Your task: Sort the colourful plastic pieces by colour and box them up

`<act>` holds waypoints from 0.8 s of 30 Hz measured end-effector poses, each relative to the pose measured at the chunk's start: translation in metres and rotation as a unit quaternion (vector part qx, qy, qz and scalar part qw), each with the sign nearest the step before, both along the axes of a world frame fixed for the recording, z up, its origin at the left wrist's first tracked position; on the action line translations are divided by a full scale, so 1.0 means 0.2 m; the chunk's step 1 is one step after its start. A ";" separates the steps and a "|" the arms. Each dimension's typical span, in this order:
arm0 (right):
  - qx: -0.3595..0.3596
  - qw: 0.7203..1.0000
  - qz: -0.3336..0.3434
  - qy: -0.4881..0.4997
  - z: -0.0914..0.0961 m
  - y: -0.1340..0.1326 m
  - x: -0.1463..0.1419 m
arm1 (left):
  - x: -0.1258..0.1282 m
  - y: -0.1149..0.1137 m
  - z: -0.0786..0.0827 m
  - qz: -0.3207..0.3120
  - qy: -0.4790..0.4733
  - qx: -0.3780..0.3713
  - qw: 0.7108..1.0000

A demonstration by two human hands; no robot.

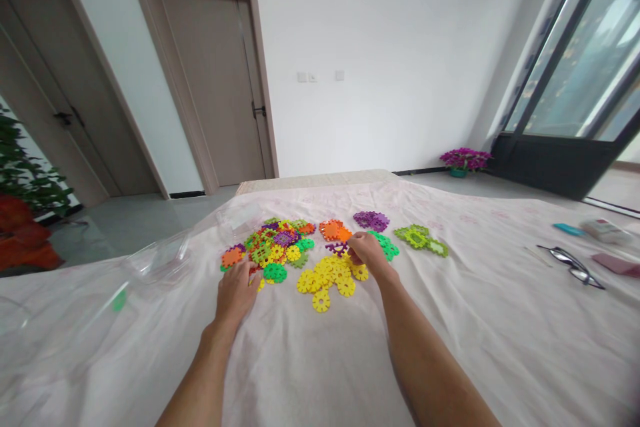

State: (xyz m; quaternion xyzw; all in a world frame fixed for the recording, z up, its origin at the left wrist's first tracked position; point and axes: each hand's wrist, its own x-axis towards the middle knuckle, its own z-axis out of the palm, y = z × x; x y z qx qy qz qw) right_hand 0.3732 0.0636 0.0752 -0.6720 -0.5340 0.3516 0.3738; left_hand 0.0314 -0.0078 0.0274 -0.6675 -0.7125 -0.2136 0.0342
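Note:
Flat plastic gear-shaped pieces lie on a white cloth (pixel 310 360). A mixed pile (pixel 273 243) sits at the left, with sorted groups beside it: yellow (pixel 327 277), orange (pixel 334 230), purple (pixel 371 220), green (pixel 387 245) and lime green (pixel 420 239). My left hand (pixel 236 290) rests, fingers curled, at the near edge of the mixed pile, touching pieces there. My right hand (pixel 367 250) is closed in a pinch over a purple piece (pixel 337 248) just beyond the yellow group.
A clear plastic bag (pixel 160 257) lies left of the piles. Glasses (pixel 573 265), a teal item (pixel 569 229) and a small box (pixel 605 230) sit at the right. Doors, a wall and a flower pot (pixel 464 161) are beyond.

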 end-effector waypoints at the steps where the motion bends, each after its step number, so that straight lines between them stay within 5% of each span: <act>1: -0.005 1.000 0.003 0.004 0.00 0.00 0.00 | 0.00 0.00 0.00 0.000 -0.001 0.000 1.000; 19: -0.073 0.982 0.043 0.166 0.06 -0.06 0.01 | -0.01 0.01 -0.01 -0.001 -0.007 -0.001 1.000; 24: -0.033 0.966 0.003 0.256 0.04 -0.03 0.05 | -0.02 0.01 -0.02 -0.008 -0.006 0.001 1.000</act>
